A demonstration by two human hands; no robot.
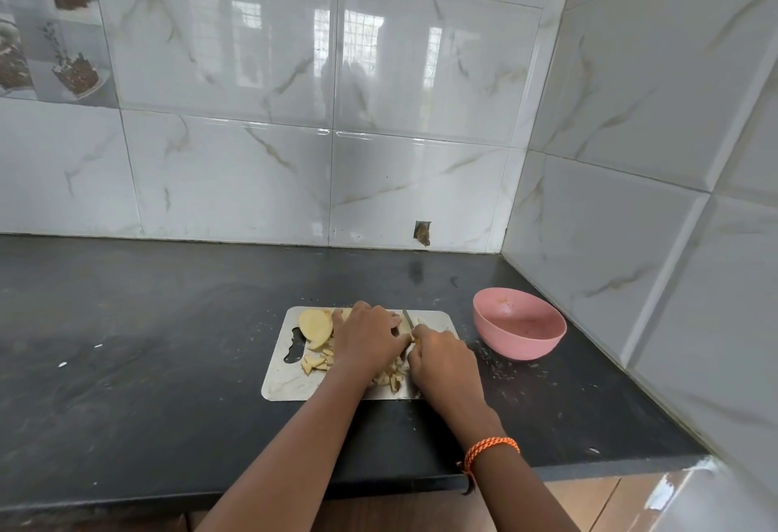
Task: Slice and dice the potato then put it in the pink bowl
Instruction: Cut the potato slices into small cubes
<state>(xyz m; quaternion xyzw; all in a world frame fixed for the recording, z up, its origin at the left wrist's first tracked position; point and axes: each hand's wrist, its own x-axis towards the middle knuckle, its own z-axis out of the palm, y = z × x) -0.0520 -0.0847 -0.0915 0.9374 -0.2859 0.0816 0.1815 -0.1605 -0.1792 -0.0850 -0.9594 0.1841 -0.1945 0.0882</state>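
In the head view, the left hand (365, 338) lies curled over a potato piece at the middle of the steel cutting board (283, 385), seemingly to pin it, while the right hand (443, 363) grips the knife (407, 318), blade tip pointing toward the wall, likely mid-dice. Uncut potato slices (315, 326) wait at the board's far left corner and diced bits (315, 362) lie near its front, while the pink bowl (518, 329) stands just right of the board, holding no potato, probably handy for scooping. The board rests on a dark, crumb-flecked countertop (168, 342) in a corner of marbled white wall tiles (421, 182).
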